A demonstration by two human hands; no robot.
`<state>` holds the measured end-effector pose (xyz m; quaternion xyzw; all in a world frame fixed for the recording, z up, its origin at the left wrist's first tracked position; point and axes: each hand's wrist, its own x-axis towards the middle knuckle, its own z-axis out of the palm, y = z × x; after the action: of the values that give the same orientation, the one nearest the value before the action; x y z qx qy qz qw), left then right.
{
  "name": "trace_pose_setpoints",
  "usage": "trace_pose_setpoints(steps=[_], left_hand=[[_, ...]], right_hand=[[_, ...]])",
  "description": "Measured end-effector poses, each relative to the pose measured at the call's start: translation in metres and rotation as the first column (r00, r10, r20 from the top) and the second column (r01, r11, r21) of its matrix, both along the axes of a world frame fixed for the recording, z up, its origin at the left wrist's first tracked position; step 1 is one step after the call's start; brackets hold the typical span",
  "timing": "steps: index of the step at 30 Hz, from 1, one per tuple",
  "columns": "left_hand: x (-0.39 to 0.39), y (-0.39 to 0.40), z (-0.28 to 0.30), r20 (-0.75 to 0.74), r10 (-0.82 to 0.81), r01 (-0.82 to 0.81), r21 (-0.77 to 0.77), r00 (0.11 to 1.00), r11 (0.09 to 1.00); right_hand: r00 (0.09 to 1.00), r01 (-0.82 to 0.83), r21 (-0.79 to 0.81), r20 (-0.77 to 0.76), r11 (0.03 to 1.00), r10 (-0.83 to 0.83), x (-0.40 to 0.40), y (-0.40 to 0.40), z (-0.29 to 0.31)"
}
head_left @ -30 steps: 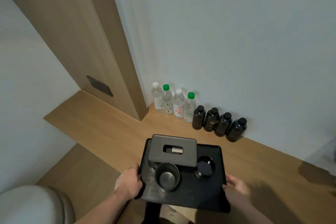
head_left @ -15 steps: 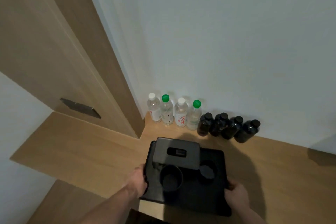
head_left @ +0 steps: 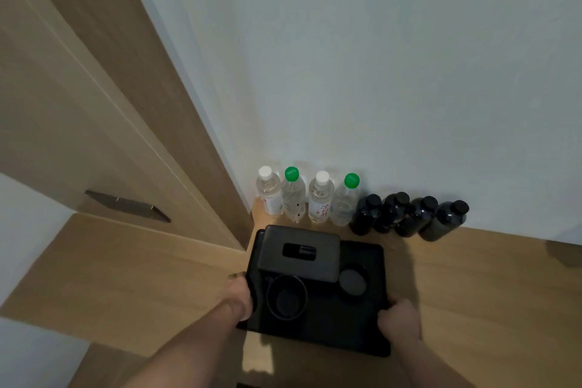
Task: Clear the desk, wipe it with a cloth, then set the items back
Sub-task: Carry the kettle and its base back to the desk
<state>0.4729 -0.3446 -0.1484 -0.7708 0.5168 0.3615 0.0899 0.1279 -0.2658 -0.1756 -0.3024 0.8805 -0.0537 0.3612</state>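
Black plastic tray [head_left: 371, 318] sits on the pale wooden desk [head_left: 126, 277], close to the back edge and just right of the corner where a wooden panel [head_left: 94, 88] meets the wall [head_left: 378, 57]. Left hand [head_left: 241, 296] grips the tray's left edge, fingers curled over the rim; right hand [head_left: 399, 320] grips the right edge near the front right corner, fingers curled round it, thumb side up. On the tray: a dark grey tissue box cover [head_left: 299, 253] with a slot in its top occupies the back left corner; a round black cup [head_left: 286, 296] stands in front of it, near the left hand; a smaller round black dish [head_left: 352, 282] lies just right of the box, toward the tray's middle. Whether the tray rests fully on the desk or is held slightly above it cannot be told. Along the back edge of the desk, against the wall, four clear water bottles [head_left: 307, 198] stand upright in a row, caps alternating white and green, and just right of them four dark bottles [head_left: 409, 214] with black caps, touching one another. A dark metal plate [head_left: 127, 205] is set into the wooden panel near the desk's left part.
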Motion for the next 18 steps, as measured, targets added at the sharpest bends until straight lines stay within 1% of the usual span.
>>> trace_pose_setpoints(steps=[1,4,6,8,11,13,16,17,18], left_hand=[[0.001,0.0,-0.005,0.018,-0.012,0.012,0.03,1.0,0.999],[0.002,0.003,-0.001,-0.01,-0.015,0.015,0.046,1.0,0.999],[0.004,0.011,0.0,-0.041,-0.042,0.043,0.033,0.998,0.999],[0.007,0.021,-0.001,-0.074,-0.047,0.047,-0.001,0.996,0.999],[0.018,0.042,-0.01,-0.114,-0.009,0.007,-0.016,0.993,1.0],[0.026,0.057,-0.02,-0.157,0.061,-0.062,-0.002,0.986,0.998],[0.036,0.065,-0.054,-0.229,0.25,-0.247,0.039,0.941,0.968],[0.033,0.062,-0.05,-0.231,0.277,-0.273,0.051,0.933,0.961],[0.026,0.058,-0.035,-0.242,0.294,-0.288,0.061,0.924,0.956]], right_hand=[[1.0,0.0,0.018,0.009,1.0,0.0,0.002,-0.002,-0.001],[1.0,-0.001,0.027,0.012,1.0,0.0,0.009,-0.004,0.009],[0.998,0.017,0.02,0.056,1.0,-0.018,0.014,-0.003,0.022],[0.993,0.053,-0.022,0.105,0.998,-0.05,0.016,0.001,0.026],[0.964,0.121,-0.129,0.25,0.984,-0.086,0.014,0.023,0.017],[0.95,0.154,-0.111,0.29,0.982,-0.116,0.017,0.041,0.018],[0.953,0.152,-0.085,0.276,0.985,-0.123,0.026,0.055,0.013],[0.956,0.152,-0.058,0.261,0.987,-0.132,0.023,0.055,0.0],[0.954,0.156,-0.046,0.265,0.987,-0.139,0.019,0.054,-0.011]])
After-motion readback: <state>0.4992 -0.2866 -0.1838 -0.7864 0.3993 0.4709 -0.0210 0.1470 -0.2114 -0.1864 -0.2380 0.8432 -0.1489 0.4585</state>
